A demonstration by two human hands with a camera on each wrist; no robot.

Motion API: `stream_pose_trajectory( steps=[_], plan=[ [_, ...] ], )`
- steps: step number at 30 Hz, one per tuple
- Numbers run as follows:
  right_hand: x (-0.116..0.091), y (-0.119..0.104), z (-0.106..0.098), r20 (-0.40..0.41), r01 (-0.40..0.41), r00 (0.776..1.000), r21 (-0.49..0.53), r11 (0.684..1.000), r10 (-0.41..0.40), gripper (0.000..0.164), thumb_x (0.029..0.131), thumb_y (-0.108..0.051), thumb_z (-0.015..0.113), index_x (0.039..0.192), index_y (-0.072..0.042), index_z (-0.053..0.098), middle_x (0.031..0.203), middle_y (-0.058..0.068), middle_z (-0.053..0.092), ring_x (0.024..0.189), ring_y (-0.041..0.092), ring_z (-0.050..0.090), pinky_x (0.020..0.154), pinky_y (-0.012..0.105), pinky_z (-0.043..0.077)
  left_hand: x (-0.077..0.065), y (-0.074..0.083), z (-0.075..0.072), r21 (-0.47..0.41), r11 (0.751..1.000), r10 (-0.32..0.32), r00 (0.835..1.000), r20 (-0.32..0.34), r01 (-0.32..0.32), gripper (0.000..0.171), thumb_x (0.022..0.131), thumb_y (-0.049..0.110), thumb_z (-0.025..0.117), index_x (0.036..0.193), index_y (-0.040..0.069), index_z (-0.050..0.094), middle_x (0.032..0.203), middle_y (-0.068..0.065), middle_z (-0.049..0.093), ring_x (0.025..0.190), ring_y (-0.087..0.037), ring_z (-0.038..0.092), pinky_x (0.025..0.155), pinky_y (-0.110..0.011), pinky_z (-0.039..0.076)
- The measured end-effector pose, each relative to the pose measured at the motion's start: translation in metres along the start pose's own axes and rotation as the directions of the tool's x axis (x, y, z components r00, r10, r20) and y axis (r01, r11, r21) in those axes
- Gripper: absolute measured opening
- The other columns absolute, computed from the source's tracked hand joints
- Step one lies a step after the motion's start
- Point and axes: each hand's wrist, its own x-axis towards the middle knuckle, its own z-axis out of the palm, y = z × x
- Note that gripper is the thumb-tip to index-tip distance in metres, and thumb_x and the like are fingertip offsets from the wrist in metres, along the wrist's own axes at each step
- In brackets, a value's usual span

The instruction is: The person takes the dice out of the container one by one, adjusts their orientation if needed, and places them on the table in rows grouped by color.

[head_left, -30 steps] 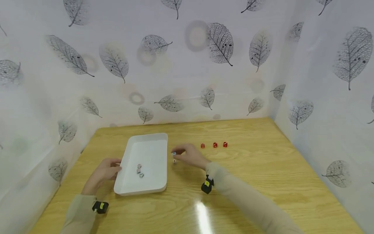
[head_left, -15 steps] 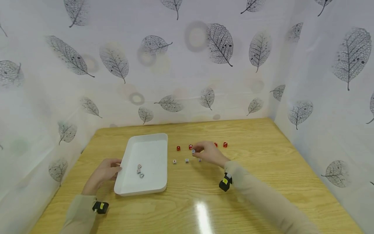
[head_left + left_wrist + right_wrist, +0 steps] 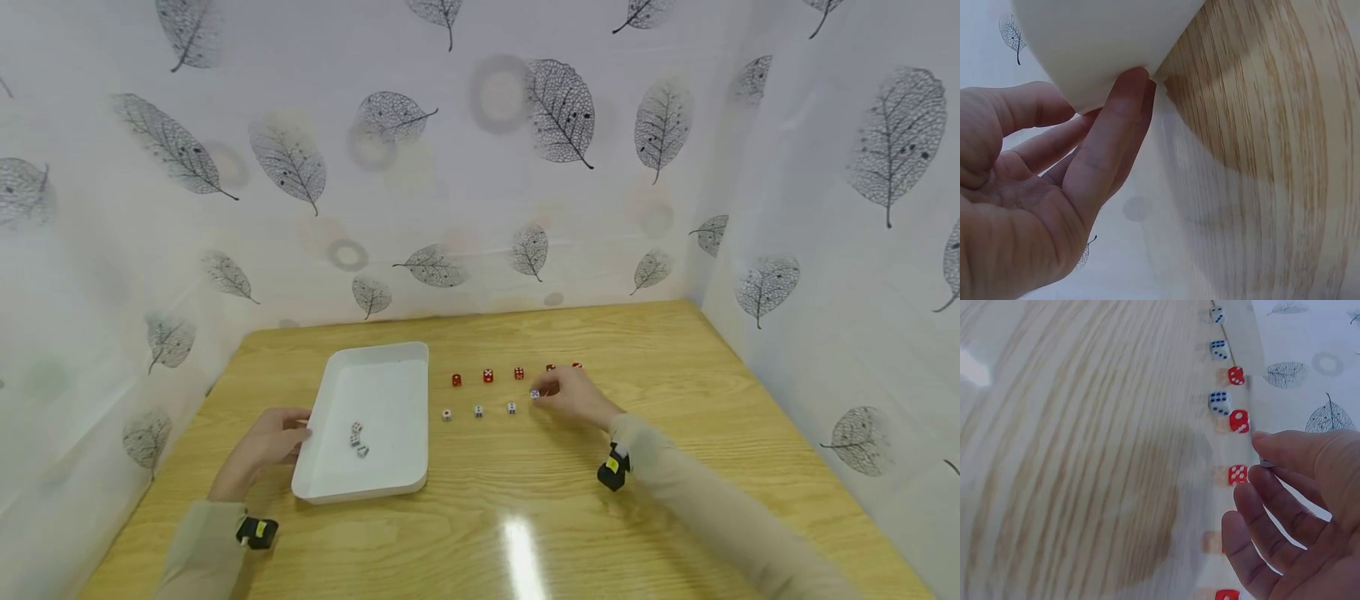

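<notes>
My right hand (image 3: 576, 398) pinches a white die (image 3: 535, 394) with blue pips between thumb and fingertips, just above the table; in the right wrist view the fingers mostly hide it. Left of it, three white dice (image 3: 478, 411) stand spaced in a front row. Behind them runs a row of several red dice (image 3: 488, 376), its right end partly covered by the right hand. At the left, my left hand (image 3: 264, 437) grips the side of a white tray (image 3: 382, 477), thumb and fingers at its edge (image 3: 1110, 53).
Three more white dice (image 3: 355, 439) lie close together inside the tray. The wooden table (image 3: 480, 533) meets a leaf-patterned sheet (image 3: 450, 183) at the back and sides. A light reflection shines near the front.
My right hand has moved rightward along the front row, carrying the white die from beside the tray past the third white die. My left hand stays at the tray.
</notes>
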Motion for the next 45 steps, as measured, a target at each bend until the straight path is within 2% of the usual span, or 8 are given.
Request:
stream_pose_trajectory(
  steps=[2,6,10,21,29,37,40,45],
  plan=[
    [-0.001,0.006,-0.002,0.006,-0.012,1.000,-0.008,1.000,0.012,0.016,0.087,-0.015,0.074,0.102,-0.009,0.075,0.092,0.000,0.069,0.085,0.014,0.060,0.076,0.031,0.050,0.000,0.000,0.000,-0.003,1.000,0.002,1.000,-0.001,-0.002,0.045,0.098,0.003,0.049,0.140,-0.013,0.041,0.117,-0.029,0.059,0.084,-0.020,0.066,0.071,-0.037,0.059],
    [-0.001,0.017,-0.002,0.009,0.017,1.000,-0.024,1.000,-0.016,0.015,0.084,-0.010,0.075,0.098,-0.006,0.075,0.091,0.003,0.070,0.084,0.015,0.063,0.076,0.033,0.053,-0.001,0.001,0.000,-0.004,1.000,0.007,1.000,-0.003,-0.007,0.045,0.098,0.003,0.049,0.139,-0.013,0.041,0.116,-0.029,0.059,0.083,-0.019,0.066,0.071,-0.037,0.060],
    [0.002,0.024,0.000,0.015,0.029,0.999,-0.030,0.999,-0.028,0.015,0.083,-0.011,0.076,0.098,-0.008,0.076,0.092,0.002,0.071,0.085,0.013,0.063,0.077,0.032,0.054,-0.002,0.000,0.001,-0.004,1.000,0.006,1.000,-0.004,-0.006,0.045,0.098,0.003,0.048,0.139,-0.013,0.041,0.116,-0.029,0.059,0.084,-0.020,0.066,0.071,-0.038,0.060],
    [0.004,0.028,0.004,0.033,0.028,0.999,-0.020,0.999,-0.027,0.012,0.085,-0.012,0.075,0.097,-0.012,0.076,0.092,-0.001,0.071,0.086,0.012,0.064,0.080,0.034,0.054,-0.002,0.004,0.001,-0.010,1.000,-0.001,1.000,0.004,0.001,0.046,0.098,0.003,0.047,0.140,-0.013,0.040,0.117,-0.030,0.059,0.086,-0.021,0.066,0.072,-0.038,0.059],
    [0.004,0.026,0.004,0.042,0.033,0.999,-0.007,0.999,-0.032,0.011,0.084,-0.012,0.076,0.096,-0.012,0.077,0.090,-0.001,0.072,0.084,0.011,0.063,0.080,0.034,0.054,-0.003,0.004,0.001,-0.017,1.000,0.016,1.000,0.009,-0.015,0.045,0.098,0.003,0.048,0.139,-0.015,0.039,0.116,-0.031,0.059,0.085,-0.021,0.067,0.072,-0.039,0.059],
    [0.006,0.022,0.005,0.074,-0.016,0.997,0.025,1.000,0.015,0.018,0.085,-0.018,0.076,0.102,-0.011,0.076,0.097,0.000,0.072,0.089,0.013,0.063,0.081,0.033,0.053,-0.006,0.001,0.000,-0.016,1.000,0.005,1.000,0.004,-0.005,0.046,0.099,0.003,0.047,0.139,-0.015,0.039,0.117,-0.031,0.058,0.086,-0.023,0.066,0.072,-0.039,0.059],
    [0.008,0.018,0.004,0.047,-0.039,0.998,0.047,0.998,0.037,0.021,0.088,-0.023,0.074,0.104,-0.011,0.075,0.101,0.001,0.072,0.091,0.013,0.063,0.081,0.032,0.053,-0.005,0.001,0.001,-0.011,1.000,-0.012,1.000,-0.002,0.012,0.046,0.098,0.003,0.048,0.140,-0.014,0.039,0.119,-0.032,0.058,0.088,-0.023,0.067,0.072,-0.038,0.059],
    [0.014,0.001,-0.001,0.004,-0.007,1.000,0.066,0.998,0.007,0.022,0.090,-0.024,0.070,0.106,-0.008,0.075,0.102,0.003,0.073,0.091,0.016,0.065,0.080,0.034,0.054,-0.001,0.000,0.001,-0.005,1.000,-0.017,1.000,-0.013,0.017,0.045,0.098,0.004,0.048,0.140,-0.012,0.041,0.121,-0.031,0.057,0.091,-0.024,0.067,0.073,-0.038,0.059]
  ],
)
